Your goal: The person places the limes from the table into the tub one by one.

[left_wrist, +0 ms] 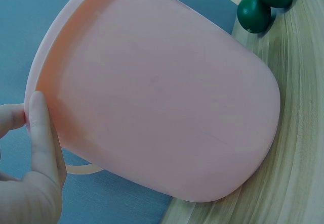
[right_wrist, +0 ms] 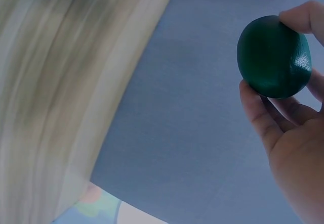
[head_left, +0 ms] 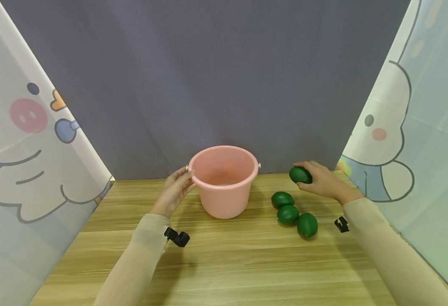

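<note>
A pink plastic bucket [head_left: 225, 199] stands upright on the wooden table. My left hand [head_left: 175, 192] pinches its rim at the left side, thumb and fingers on either face of the rim in the left wrist view. To the right, my right hand [head_left: 321, 180] holds a dark green, egg-shaped fruit [right_wrist: 273, 57] between thumb and fingers, raised above the table. Three more such green fruits lie close together between bucket and right hand: a back one [head_left: 282, 199], a middle one [head_left: 288, 215] and a front one [head_left: 307, 225].
The wood-grain table [head_left: 224, 263] runs back to a grey-blue cloth wall [head_left: 216, 76]. Side curtains with cartoon figures hang at left [head_left: 36, 178] and right [head_left: 430, 127]. White handle knobs [head_left: 259, 165] stick out from the bucket's rim.
</note>
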Demonstrator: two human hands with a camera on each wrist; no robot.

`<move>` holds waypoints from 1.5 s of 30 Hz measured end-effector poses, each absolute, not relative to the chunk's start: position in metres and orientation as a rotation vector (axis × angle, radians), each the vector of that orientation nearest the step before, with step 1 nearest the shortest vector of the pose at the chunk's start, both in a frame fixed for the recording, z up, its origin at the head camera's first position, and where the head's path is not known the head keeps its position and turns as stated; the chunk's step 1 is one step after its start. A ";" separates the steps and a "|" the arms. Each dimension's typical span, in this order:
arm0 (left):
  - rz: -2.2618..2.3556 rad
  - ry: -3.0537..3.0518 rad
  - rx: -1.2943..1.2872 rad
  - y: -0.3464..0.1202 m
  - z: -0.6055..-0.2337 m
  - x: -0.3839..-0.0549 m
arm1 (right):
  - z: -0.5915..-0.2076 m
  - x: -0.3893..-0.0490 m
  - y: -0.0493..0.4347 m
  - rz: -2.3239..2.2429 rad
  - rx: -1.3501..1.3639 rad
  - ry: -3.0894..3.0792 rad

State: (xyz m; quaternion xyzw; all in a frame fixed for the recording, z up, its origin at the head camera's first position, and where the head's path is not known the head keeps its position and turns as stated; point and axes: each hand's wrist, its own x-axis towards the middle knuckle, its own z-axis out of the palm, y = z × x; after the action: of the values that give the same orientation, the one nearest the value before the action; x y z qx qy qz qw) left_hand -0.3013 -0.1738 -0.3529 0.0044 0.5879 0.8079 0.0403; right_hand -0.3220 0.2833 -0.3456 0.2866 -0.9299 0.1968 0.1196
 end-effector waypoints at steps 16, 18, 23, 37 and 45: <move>2.482 1.801 0.030 -0.174 -0.355 -0.301 | -0.323 -0.323 0.266 0.577 0.880 -2.678; 2.481 1.798 0.031 -0.174 -0.355 -0.301 | -0.320 -0.322 0.264 0.582 0.887 -2.675; 2.483 1.795 0.037 -0.174 -0.354 -0.300 | -0.311 -0.324 0.254 0.594 0.914 -2.658; 2.466 1.808 0.023 -0.173 -0.354 -0.300 | -0.295 -0.329 0.223 0.631 0.981 -2.628; 2.475 1.806 0.024 -0.173 -0.354 -0.300 | -0.289 -0.332 0.207 0.642 1.019 -2.617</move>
State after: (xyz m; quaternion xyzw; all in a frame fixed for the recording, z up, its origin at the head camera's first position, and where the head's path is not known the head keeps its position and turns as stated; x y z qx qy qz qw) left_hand -0.2996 -0.1729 -0.3542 0.0078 0.5890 0.8072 0.0387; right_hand -0.3325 0.2074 -0.2889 0.3506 -0.9008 0.2209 0.1299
